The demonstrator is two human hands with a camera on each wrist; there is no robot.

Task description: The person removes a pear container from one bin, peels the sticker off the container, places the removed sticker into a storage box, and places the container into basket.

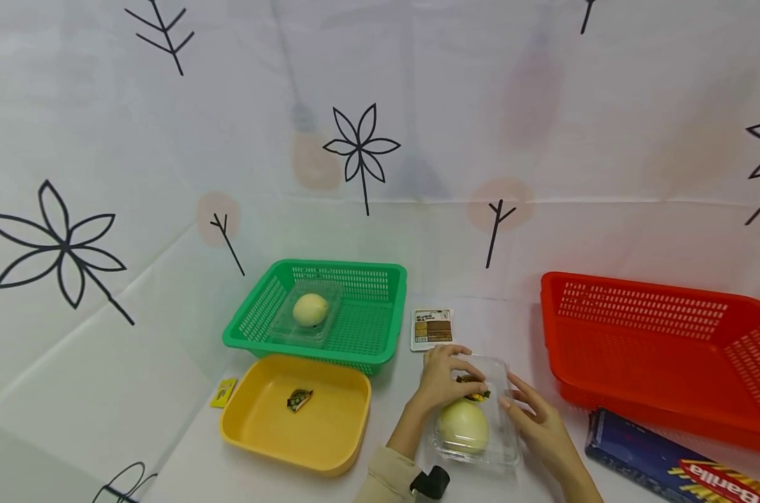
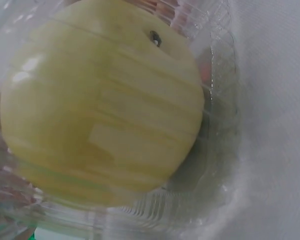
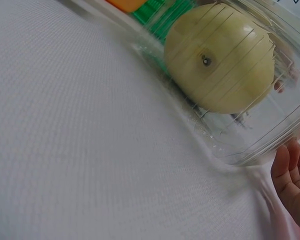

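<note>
A clear plastic container (image 1: pixel 499 433) holds a pale yellow round fruit (image 1: pixel 463 426) in its nearer part; striped reflections cross the fruit in both wrist views. My left hand (image 1: pixel 444 374) grips the container's far left side from above, fingers bent over its top. Beside its fingertips is a small dark packet (image 1: pixel 478 396) with yellow on it, partly covered; I cannot tell whether it is under the plastic. On the opposite side, my right hand (image 1: pixel 539 416) holds the container's right edge, with its fingertips (image 3: pixel 282 160) at the rim in the right wrist view.
A green basket (image 1: pixel 389 328) at the back left holds another clear container with a pale fruit. Before it stands a yellow tray (image 1: pixel 292 447) with a small wrapped packet. A red basket (image 1: pixel 631 398), blue Barilla box (image 1: pixel 644 450) and flat labelled pack (image 1: pixel 433 328) are nearby.
</note>
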